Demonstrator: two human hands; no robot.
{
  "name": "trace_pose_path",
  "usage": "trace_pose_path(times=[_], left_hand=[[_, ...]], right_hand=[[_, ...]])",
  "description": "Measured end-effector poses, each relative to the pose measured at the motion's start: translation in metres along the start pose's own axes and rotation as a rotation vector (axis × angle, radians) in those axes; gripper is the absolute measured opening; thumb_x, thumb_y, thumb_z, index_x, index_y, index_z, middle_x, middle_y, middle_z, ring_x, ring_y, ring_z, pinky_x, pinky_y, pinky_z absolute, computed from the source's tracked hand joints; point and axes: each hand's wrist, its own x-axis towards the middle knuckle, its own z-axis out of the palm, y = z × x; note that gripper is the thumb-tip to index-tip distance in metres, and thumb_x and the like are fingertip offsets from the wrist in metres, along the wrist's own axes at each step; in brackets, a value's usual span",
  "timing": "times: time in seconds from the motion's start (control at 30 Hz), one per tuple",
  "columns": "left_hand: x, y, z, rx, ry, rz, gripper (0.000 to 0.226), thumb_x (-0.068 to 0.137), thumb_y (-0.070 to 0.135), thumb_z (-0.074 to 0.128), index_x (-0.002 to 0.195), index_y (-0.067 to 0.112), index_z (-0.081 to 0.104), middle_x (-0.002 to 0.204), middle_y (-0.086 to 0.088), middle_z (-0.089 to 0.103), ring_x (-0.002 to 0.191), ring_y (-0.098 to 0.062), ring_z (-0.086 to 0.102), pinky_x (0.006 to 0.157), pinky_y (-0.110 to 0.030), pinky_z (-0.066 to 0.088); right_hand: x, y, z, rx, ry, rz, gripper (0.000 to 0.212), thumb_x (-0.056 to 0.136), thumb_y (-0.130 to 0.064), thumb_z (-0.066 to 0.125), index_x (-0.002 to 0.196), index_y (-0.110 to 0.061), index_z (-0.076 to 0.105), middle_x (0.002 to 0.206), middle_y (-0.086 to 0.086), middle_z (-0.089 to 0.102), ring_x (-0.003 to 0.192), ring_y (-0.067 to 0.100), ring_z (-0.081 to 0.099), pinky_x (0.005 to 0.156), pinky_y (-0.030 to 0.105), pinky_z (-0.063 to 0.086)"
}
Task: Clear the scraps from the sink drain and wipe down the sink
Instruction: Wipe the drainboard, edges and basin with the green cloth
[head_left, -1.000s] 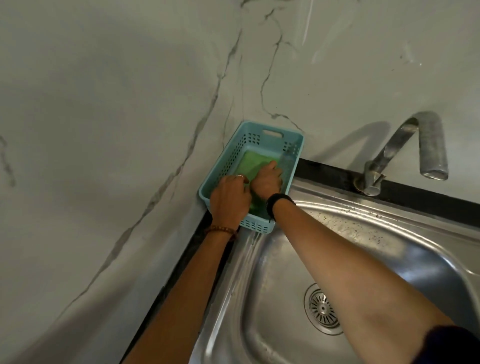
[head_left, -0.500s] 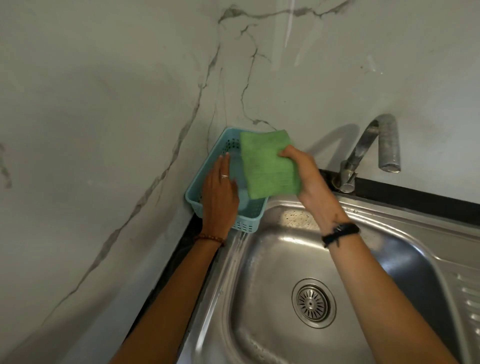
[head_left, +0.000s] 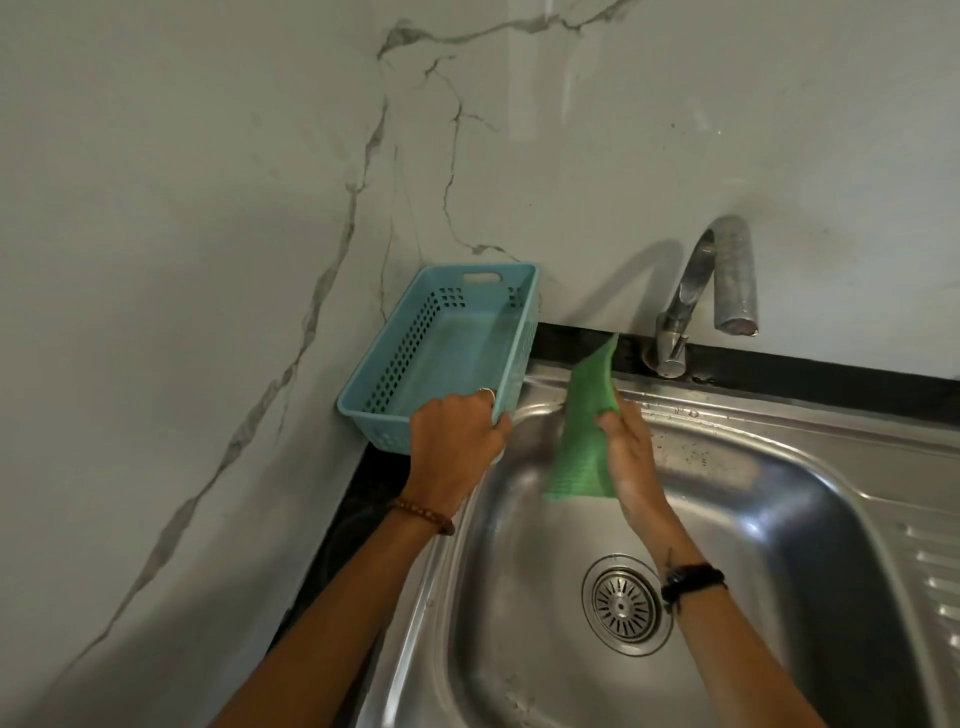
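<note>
Left hand (head_left: 457, 436) clamped on near corner of blue basket (head_left: 395, 364); nothing visible inside. Could tip off counter edge if tugged from that corner. Right of that grip, green scrubbing cloth (head_left: 584, 436) pinched in right hand (head_left: 631, 462), hanging limp over sink (head_left: 779, 519); might slip if wet. Drain strainer (head_left: 626, 605) below that grip, no scraps evident.

The steel sink (head_left: 779, 519) is a rounded, shiny basin with water drops along its back rim. Its round slotted drain (head_left: 621, 605) sits in the bottom (no scraps can be made out in it). A green scrubbing cloth (head_left: 584, 436) hangs upright over the basin's back left part.
</note>
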Motion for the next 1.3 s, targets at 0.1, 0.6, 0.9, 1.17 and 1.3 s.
trace_pose_path(times=[0.1,0.6,0.9,1.17,1.3], left_hand=[[0.000,-0.001,-0.001,0.022,0.030,0.000,0.033,0.090,0.038,0.045,0.085,0.009,0.061,0.077,-0.012,0.070,0.068,-0.027,0.064,0.061,-0.034,0.051],[-0.007,0.003,0.006,0.018,0.035,-0.007,0.031,0.090,0.035,0.047,0.085,0.009,0.063,0.071,-0.012,0.070,0.062,-0.028,0.064,0.058,-0.032,0.047],[-0.010,0.001,0.015,0.097,0.035,0.012,0.032,0.091,0.036,0.045,0.088,0.009,0.062,0.071,-0.016,0.069,0.063,-0.034,0.063,0.060,-0.033,0.045],[-0.014,-0.001,0.026,0.132,0.078,0.023,0.024,0.086,0.032,0.054,0.093,0.010,0.057,0.071,-0.012,0.067,0.065,-0.031,0.062,0.062,-0.033,0.040],[-0.015,-0.003,0.027,0.088,0.037,0.015,0.054,0.083,0.038,0.060,0.127,0.012,0.045,0.112,-0.012,0.062,0.105,-0.030,0.057,0.084,-0.040,0.043]], right_hand=[[0.027,0.007,0.020,-0.353,-0.013,-0.331,0.048,0.096,0.001,0.038,0.143,-0.009,0.034,0.142,0.017,0.026,0.132,0.025,0.027,0.112,0.031,0.025],[-0.002,0.068,0.062,-0.932,-0.609,-0.717,0.052,0.086,0.008,0.049,0.137,0.000,0.041,0.145,0.020,0.040,0.141,0.029,0.027,0.120,0.047,0.012],[0.048,0.049,0.061,-1.396,-0.384,-0.642,0.065,0.095,-0.001,0.037,0.149,-0.009,0.003,0.159,0.008,0.005,0.147,0.024,0.004,0.119,0.047,0.000],[0.042,0.057,0.013,-1.455,-0.201,-0.412,0.082,0.087,0.013,0.041,0.148,-0.009,-0.009,0.159,0.004,-0.010,0.146,0.025,-0.005,0.118,0.051,0.004],[0.036,0.055,-0.022,-1.429,-0.154,-0.288,0.082,0.088,0.013,0.041,0.148,-0.011,-0.009,0.159,0.003,-0.011,0.146,0.026,-0.004,0.118,0.050,0.006]])
